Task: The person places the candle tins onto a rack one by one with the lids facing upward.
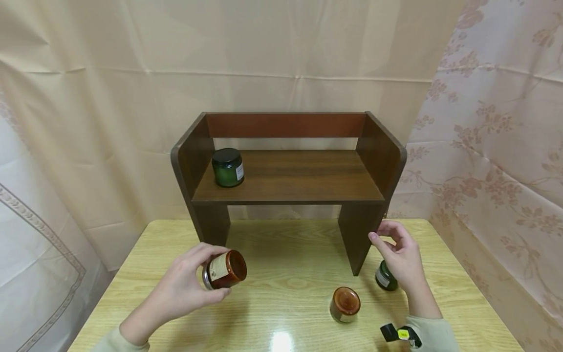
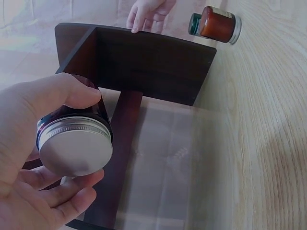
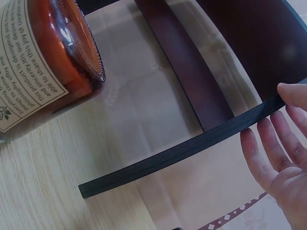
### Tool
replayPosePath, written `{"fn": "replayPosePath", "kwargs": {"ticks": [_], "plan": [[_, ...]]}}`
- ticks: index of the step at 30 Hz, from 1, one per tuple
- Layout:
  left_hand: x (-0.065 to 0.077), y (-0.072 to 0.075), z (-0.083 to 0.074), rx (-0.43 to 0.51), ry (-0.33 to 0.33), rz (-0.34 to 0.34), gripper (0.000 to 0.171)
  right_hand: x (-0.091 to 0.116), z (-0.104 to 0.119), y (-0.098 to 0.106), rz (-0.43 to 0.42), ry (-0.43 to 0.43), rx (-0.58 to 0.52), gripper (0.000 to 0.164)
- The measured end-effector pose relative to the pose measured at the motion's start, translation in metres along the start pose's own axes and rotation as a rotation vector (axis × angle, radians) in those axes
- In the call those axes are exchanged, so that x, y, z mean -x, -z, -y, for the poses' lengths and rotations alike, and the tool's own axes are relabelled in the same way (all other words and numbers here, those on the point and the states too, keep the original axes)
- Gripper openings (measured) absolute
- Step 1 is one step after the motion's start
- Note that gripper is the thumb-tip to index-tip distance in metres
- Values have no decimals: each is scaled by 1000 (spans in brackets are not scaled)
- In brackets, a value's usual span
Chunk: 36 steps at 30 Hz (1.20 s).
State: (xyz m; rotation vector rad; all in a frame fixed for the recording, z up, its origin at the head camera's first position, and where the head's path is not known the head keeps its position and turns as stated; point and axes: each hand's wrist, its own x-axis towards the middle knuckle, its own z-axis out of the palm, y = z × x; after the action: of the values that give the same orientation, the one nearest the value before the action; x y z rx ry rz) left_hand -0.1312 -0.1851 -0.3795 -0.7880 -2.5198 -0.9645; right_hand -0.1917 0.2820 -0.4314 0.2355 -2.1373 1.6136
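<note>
Left hand (image 1: 186, 284): fingers curled round a silver-lidded amber jar (image 1: 219, 270), tilted above the bench (image 1: 272, 303). Black-lidded green jar (image 1: 227, 172): left end of the dark wooden shelf unit (image 1: 299, 176). Second amber jar (image 1: 345, 302): lid-down on bench. Another green jar (image 1: 385, 277): just beyond. Right hand (image 1: 399, 252): fingers pinching the unit's right panel (image 1: 358, 237).

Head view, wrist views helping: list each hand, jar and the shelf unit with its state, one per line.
Held amber jar: tilted, silver lid on.
Left hand: gripping that jar.
Other amber jar: upside down on the table.
Upper green jar: upright, black lid on.
Lower green jar: on the table, partly hidden; which way up unclear.
Shelf unit: standing upright.
Right hand: gripping the shelf unit's edge.
</note>
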Motion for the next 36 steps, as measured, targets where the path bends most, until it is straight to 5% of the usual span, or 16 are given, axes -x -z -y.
{"fn": "replayPosePath", "kwargs": {"ticks": [36], "plan": [[-1, 1, 0, -23, 18, -28, 64, 0, -2, 0, -6, 8, -13, 32]]}}
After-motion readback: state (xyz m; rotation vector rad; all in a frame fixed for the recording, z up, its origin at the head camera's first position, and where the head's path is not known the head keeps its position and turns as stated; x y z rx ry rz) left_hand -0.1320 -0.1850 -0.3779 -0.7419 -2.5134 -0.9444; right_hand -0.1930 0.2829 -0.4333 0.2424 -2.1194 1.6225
